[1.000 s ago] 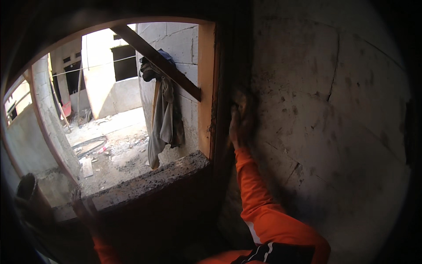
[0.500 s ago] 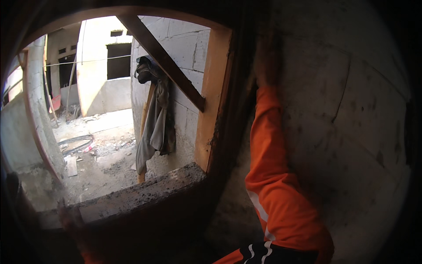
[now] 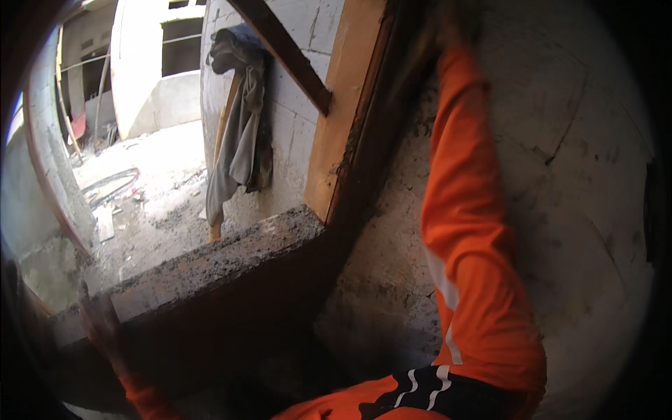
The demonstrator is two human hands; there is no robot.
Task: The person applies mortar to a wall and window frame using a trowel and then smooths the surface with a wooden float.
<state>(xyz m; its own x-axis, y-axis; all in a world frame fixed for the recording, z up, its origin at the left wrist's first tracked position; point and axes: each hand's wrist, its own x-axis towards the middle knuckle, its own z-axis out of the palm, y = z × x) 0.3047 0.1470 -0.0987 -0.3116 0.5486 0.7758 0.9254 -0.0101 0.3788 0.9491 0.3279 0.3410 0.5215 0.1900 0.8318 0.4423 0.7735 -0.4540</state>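
Observation:
My left hand (image 3: 102, 325) is at the near edge of the rough window sill (image 3: 189, 269), at the lower left. At least one finger is stretched upward there; the rest is dim and blurred. My right arm, in an orange sleeve (image 3: 465, 175), reaches far up along the grey wall (image 3: 560, 182). At its end my right hand (image 3: 448, 28) is beside the dark edge of the wooden window frame (image 3: 346, 105). Shadow and blur hide its fingers and anything they may hold.
A diagonal wooden brace (image 3: 283, 52) crosses the window opening. Outside, a grey cloth garment (image 3: 241, 133) hangs on a wooden pole (image 3: 215, 227) against a block wall. A coiled dark hose (image 3: 112, 183) and rubble lie on the ground beyond. Crumbly mortar covers the sill.
The view has shifted, so the window stands higher and further left. My right arm reaches higher in the picture, along the wall. My left hand remains at the sill.

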